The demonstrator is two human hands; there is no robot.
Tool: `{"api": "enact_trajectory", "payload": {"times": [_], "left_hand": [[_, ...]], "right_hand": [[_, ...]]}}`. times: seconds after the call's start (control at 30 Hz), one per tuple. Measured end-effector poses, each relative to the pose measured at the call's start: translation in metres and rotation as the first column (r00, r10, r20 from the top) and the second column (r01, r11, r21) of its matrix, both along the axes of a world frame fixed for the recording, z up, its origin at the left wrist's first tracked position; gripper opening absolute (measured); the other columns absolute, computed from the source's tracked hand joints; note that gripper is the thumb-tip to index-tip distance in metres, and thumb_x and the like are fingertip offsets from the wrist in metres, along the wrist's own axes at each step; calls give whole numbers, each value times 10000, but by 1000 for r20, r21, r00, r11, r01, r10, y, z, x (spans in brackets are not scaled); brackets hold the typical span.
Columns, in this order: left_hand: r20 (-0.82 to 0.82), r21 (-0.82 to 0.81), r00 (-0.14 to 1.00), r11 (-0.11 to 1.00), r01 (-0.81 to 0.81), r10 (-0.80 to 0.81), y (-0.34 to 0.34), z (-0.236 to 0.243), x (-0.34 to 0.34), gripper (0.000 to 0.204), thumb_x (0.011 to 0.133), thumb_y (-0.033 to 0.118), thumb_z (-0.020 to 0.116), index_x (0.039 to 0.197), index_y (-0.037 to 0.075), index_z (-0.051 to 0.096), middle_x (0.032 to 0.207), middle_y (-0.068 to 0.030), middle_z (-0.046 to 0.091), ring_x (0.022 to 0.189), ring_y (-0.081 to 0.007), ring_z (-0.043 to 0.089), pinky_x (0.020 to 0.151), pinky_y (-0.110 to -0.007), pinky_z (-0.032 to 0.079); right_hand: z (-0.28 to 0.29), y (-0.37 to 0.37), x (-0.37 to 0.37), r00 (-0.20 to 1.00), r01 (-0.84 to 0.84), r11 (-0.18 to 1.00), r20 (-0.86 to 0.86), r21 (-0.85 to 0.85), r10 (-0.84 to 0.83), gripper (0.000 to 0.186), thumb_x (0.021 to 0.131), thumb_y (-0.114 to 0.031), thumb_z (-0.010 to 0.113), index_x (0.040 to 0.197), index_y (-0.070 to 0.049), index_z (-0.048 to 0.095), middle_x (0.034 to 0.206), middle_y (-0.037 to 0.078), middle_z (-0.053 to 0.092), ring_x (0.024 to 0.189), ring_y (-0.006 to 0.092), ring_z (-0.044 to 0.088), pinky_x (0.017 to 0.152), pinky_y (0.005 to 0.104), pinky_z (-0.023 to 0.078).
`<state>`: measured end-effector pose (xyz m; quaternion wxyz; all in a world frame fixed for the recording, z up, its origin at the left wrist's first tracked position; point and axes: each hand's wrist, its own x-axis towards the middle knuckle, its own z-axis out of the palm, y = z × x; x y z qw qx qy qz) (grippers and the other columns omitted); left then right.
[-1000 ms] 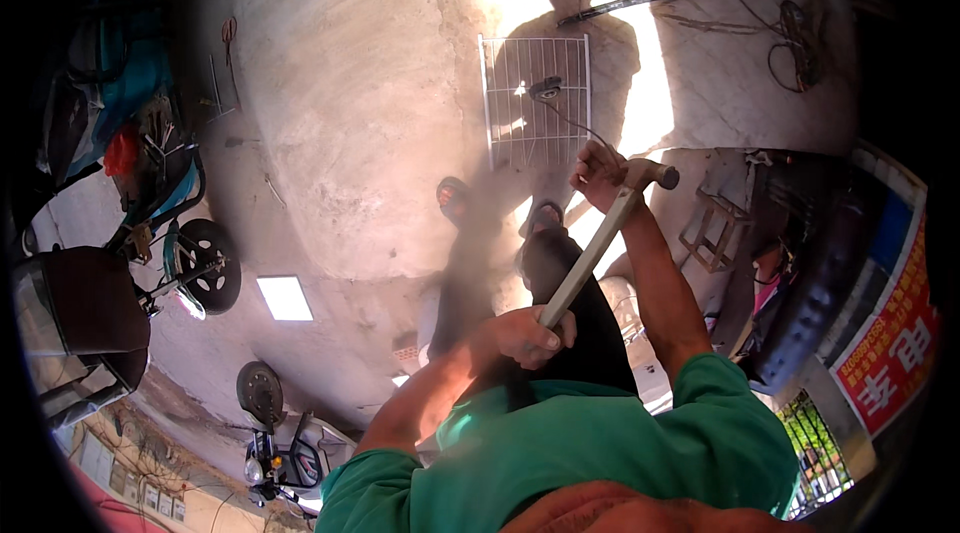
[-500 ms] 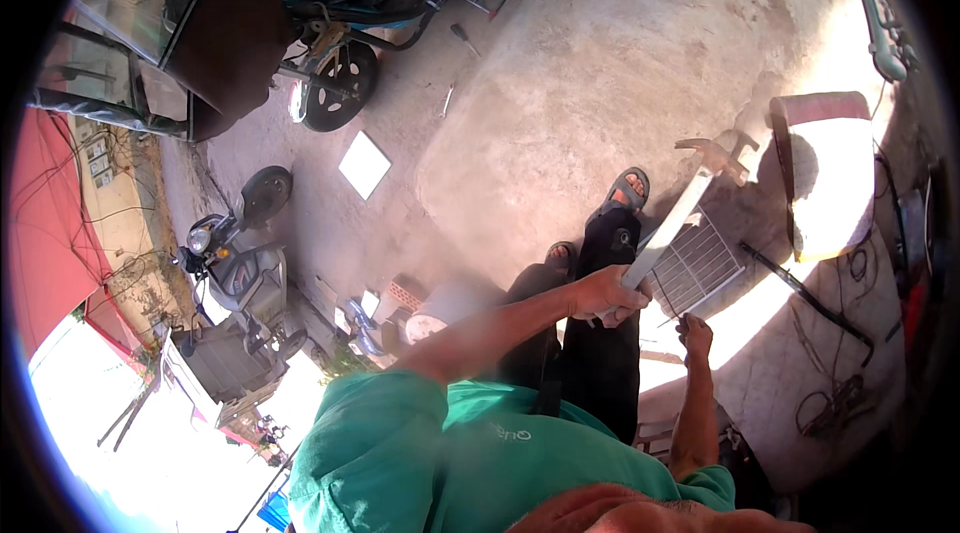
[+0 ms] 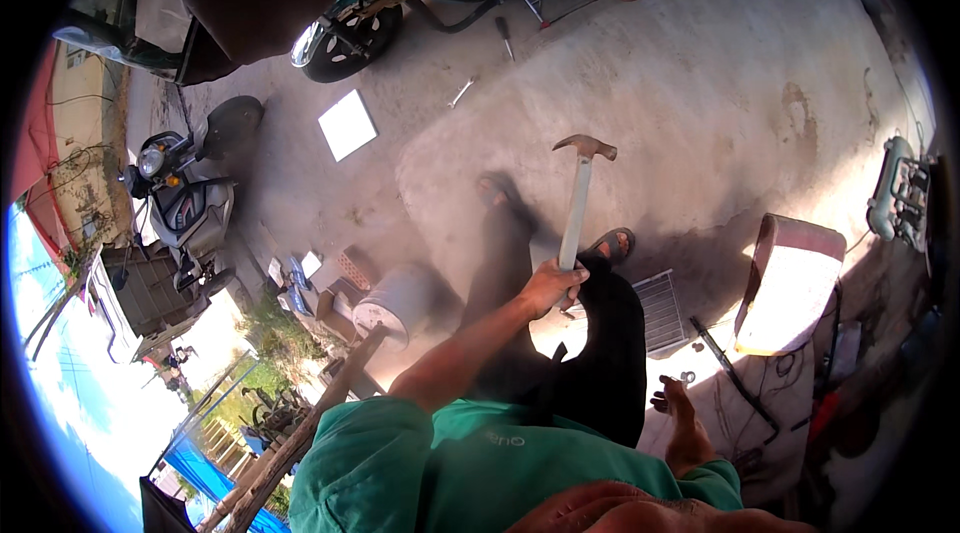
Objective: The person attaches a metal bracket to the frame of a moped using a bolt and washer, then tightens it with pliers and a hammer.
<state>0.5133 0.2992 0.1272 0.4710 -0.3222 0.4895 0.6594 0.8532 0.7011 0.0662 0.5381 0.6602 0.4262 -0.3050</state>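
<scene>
My left hand (image 3: 553,290) is wrapped round the lower end of a claw hammer (image 3: 576,211) with a long pale handle. Its rusty brown head points away from me, above the concrete floor. Low on the right, my right hand (image 3: 679,406) hangs with fingers apart and holds nothing. A metal wire grate (image 3: 658,314) lies beyond that hand, beside my sandalled right foot (image 3: 614,245). My right leg partly covers the grate. A small ring-shaped thing (image 3: 687,376) shows close to the right fingertips; I cannot tell what it is.
To the right are a curved, pale-faced panel (image 3: 790,288), a dark bar (image 3: 735,378) and a grey-green metal part (image 3: 900,191). A drum (image 3: 395,303) stands left of my legs. Farther off lie a white tile (image 3: 347,125), a wrench (image 3: 462,93) and a screwdriver (image 3: 505,38); a motorcycle (image 3: 180,183) stands left.
The hammer has swung left, away from the grate, still in my left hand. My right hand has drawn back from the grate's edge and its fingers have spread. One foot has stepped forward; the view has shifted.
</scene>
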Motion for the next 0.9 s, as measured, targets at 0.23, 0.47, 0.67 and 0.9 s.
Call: {"api": "enact_trajectory", "payload": {"times": [0.23, 0.47, 0.67, 0.9], "left_hand": [[-86, -99, 995, 994, 48, -57, -84, -12, -64, 266, 981, 229, 689, 1028, -2, 566, 654, -63, 572, 499, -166, 567, 454, -313, 462], [-474, -409, 781, 887, 215, -408, -141, -4, -140, 401, 998, 366, 656, 1095, -16, 579, 758, -48, 622, 650, -200, 631, 605, -364, 529], [-722, -103, 692, 991, -87, -14, -215, -82, -240, 580, 995, 400, 603, 1401, -9, 539, 1001, -105, 665, 952, -191, 652, 875, -348, 531], [-1000, -25, 11, 782, -623, -23, -334, -194, -411, 666, 996, 541, 612, 1331, -35, 592, 1094, -130, 703, 990, -200, 671, 870, -358, 534]], "right_hand": [[-24, -104, -256, 743, -1, 1000, -669, 21, 15, 583, 984, -329, 649, 1477, -58, 495, 1009, 62, 699, 777, 162, 665, 641, 326, 496], [-2, -373, -574, 354, -86, 807, -775, -585, -524, 518, 1025, -371, 595, 1454, -92, 516, 1128, 114, 695, 930, 208, 674, 796, 354, 526], [-6, -441, -684, 207, -5, 752, -736, -659, -644, 154, 997, -205, 620, 1074, -82, 571, 652, -55, 397, 516, 80, 409, 519, 286, 372], [-106, -463, -739, -195, -589, 759, -863, -277, -466, 135, 951, -116, 578, 1055, -30, 576, 592, -37, 443, 451, 72, 397, 440, 256, 351]]}}
